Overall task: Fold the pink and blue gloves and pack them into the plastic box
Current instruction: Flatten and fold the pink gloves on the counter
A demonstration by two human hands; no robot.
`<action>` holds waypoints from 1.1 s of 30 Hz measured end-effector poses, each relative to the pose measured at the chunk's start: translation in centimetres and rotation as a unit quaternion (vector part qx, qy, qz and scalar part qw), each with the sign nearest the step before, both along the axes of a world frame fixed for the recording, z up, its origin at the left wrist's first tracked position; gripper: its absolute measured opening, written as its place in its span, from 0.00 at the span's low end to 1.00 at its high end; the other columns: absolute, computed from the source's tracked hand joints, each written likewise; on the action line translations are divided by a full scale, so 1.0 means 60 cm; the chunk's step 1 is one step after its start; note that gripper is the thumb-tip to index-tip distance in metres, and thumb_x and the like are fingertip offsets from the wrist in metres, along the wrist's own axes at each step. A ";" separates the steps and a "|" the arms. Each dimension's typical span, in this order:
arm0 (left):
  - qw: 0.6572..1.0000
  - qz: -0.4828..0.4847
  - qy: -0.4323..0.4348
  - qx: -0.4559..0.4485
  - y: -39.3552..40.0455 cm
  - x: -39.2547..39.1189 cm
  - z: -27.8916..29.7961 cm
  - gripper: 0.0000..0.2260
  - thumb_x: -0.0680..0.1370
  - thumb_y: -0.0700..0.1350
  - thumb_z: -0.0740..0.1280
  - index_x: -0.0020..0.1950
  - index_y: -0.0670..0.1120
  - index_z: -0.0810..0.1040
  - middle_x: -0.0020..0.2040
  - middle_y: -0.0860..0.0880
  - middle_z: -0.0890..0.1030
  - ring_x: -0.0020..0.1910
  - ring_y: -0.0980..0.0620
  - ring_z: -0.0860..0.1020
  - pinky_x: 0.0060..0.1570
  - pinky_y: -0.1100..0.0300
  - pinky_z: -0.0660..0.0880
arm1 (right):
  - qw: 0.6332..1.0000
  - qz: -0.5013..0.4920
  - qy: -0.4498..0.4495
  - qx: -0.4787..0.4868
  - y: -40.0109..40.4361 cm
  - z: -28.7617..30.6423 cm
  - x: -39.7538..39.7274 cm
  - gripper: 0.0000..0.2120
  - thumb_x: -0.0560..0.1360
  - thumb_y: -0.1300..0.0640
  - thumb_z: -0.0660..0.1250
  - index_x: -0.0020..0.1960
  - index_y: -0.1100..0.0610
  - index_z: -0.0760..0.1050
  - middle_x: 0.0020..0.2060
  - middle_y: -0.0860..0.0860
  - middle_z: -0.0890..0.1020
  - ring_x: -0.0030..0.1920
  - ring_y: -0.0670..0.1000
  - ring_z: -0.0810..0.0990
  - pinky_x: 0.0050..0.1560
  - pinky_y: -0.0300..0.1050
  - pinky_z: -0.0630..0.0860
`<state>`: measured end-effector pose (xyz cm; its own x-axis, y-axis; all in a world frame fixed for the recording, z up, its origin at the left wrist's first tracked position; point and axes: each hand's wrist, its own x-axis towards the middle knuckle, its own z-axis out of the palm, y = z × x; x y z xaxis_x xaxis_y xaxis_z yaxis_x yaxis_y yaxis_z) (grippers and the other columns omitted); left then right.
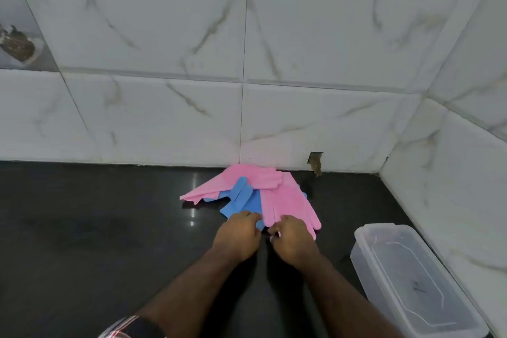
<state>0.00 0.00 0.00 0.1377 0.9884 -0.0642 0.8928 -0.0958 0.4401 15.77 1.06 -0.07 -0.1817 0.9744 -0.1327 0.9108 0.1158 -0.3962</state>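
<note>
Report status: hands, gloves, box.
Left hand on blue glove, right hand pinching pink glove fingers. Gloves piled unfolded. Plastic box lidded, at right. Nothing blocking.

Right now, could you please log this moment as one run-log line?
stage: pre-fold | left hand: on blue glove | right hand: on pink glove | plastic box: no gloves inside

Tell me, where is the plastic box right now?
In the head view, the plastic box sits on the dark counter at lower right, beside the tiled side wall, apart from the gloves.
</note>
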 end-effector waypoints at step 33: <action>0.937 0.100 -0.336 0.017 0.121 0.048 0.137 0.04 0.80 0.42 0.65 0.47 0.47 0.79 0.46 0.49 0.84 0.46 0.49 0.81 0.52 0.48 0.80 | 0.920 -0.258 0.268 0.121 0.031 0.031 0.089 0.20 0.74 0.68 0.66 0.62 0.53 0.78 0.58 0.51 0.79 0.55 0.49 0.78 0.61 0.48 0.76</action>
<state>2.90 7.25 8.24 -0.0518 0.9987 0.0018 0.4175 0.0200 0.9085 21.08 2.90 1.79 0.3368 0.9387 0.0737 0.5504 -0.1327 -0.8243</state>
